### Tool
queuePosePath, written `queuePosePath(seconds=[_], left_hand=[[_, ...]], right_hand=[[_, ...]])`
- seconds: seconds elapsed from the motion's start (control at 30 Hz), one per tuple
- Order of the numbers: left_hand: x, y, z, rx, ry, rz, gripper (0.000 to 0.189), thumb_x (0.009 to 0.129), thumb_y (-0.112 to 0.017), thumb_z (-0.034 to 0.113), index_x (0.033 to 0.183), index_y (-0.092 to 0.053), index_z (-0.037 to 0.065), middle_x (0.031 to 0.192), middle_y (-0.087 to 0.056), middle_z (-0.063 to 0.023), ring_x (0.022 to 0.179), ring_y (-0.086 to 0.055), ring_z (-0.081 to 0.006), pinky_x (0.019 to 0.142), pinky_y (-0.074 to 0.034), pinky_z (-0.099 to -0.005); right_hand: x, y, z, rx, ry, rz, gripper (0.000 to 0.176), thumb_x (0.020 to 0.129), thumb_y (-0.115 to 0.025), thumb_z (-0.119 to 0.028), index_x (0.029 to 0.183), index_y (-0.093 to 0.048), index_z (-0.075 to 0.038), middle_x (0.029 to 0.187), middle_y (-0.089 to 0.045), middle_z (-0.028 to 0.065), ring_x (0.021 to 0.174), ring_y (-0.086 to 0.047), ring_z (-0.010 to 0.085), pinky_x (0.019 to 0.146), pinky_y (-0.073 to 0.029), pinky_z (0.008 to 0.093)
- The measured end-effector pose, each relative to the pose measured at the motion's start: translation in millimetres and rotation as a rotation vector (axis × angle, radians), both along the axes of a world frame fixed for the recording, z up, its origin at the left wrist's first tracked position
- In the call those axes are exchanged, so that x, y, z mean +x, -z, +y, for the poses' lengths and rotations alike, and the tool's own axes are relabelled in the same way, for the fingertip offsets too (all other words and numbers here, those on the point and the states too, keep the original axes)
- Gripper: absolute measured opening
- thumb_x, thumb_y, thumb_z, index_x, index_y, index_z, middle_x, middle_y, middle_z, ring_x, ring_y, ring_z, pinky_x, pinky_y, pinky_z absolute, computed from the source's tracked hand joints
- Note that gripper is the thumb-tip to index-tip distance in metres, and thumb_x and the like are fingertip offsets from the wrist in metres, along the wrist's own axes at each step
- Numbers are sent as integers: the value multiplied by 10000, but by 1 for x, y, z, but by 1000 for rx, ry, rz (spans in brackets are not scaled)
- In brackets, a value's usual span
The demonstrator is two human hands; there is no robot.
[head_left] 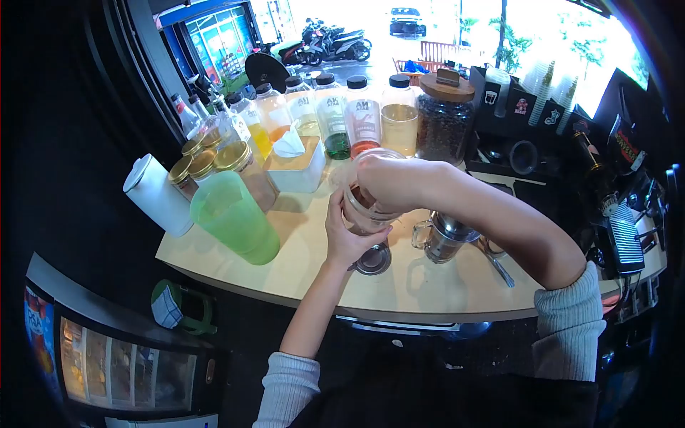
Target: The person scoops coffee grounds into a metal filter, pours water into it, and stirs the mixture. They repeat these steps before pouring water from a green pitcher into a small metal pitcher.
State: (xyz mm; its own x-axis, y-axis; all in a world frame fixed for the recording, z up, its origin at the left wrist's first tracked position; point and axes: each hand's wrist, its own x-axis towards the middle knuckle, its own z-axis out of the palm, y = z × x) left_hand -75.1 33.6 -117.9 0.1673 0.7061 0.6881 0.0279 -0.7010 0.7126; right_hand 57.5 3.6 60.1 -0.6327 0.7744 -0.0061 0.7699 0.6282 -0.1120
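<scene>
My left hand (348, 241) is wrapped round a clear jar (365, 222) with brownish contents, tilted over the counter. My right hand (382, 184) reaches down over the jar's mouth, its fingers hidden inside or behind the rim. A pale translucent round piece (346, 173) shows just behind my right hand. Below the jar, a small round metal dish (373, 260) lies on the counter. Right of it stands a glass mug (441, 244) with a metal top, partly under my right forearm.
A green pitcher (235, 221), a white tissue box (296, 171) and gold-lidded jars (246, 171) stand at left. Black-capped bottles (364, 118) line the back beside a wooden-lidded jar of dark beans (444, 125). A metal utensil (497, 265) lies near the counter's front edge (399, 312).
</scene>
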Motion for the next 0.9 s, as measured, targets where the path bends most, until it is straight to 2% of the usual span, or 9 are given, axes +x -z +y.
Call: queuePosePath(seconds=[0.07,0.13,0.2,0.43,0.5,0.7,0.9], left_hand=[[-1,0,-1,-5,3,11,938,507,-913,190,1277,-404,27,1195,-532,-137,1137,-535,-258,972,-434,-379],[-1,0,0,41,-11,47,985,505,-912,195,1319,-375,59,1223,-519,-138,1143,-532,-275,982,-436,-392],[0,1,0,18,-6,33,989,504,-911,194,1323,-372,60,1230,-513,-136,1152,-524,-276,988,-431,-392],[-1,1,0,26,24,19,996,505,-909,185,1330,-366,57,1240,-498,-134,1164,-512,-276,999,-423,-389],[-2,2,0,32,19,26,996,507,-909,184,1330,-363,56,1236,-498,-136,1160,-514,-276,996,-425,-389],[-1,3,1,26,15,18,998,511,-915,191,1324,-354,51,1222,-497,-152,1144,-525,-275,981,-436,-389],[-2,5,2,23,-6,51,1005,508,-921,214,1317,-350,45,1216,-496,-157,1131,-532,-276,968,-445,-390]], right_hand=[[-2,1,-2,-4,0,-47,70,682,-640,-57,692,-656,10,690,-627,178,663,-627,312,646,-509,367],[-1,3,-1,-4,-4,-96,77,661,-656,-72,668,-648,4,672,-621,173,652,-623,307,629,-503,367],[3,8,0,102,-61,91,80,647,-663,-77,652,-638,-2,661,-614,166,639,-615,299,614,-497,363],[4,8,-2,104,-96,22,46,640,-656,-57,655,-644,-15,674,-618,149,649,-607,298,642,-497,356],[3,5,-1,-25,-33,-23,50,650,-656,-54,665,-651,-7,688,-628,147,666,-614,296,667,-502,358],[3,-12,-9,-120,92,-11,82,694,-611,-34,713,-658,30,692,-634,161,669,-628,286,684,-509,363],[10,-38,-27,-67,156,-14,105,741,-579,-33,738,-664,29,687,-633,159,667,-636,259,660,-507,362]])
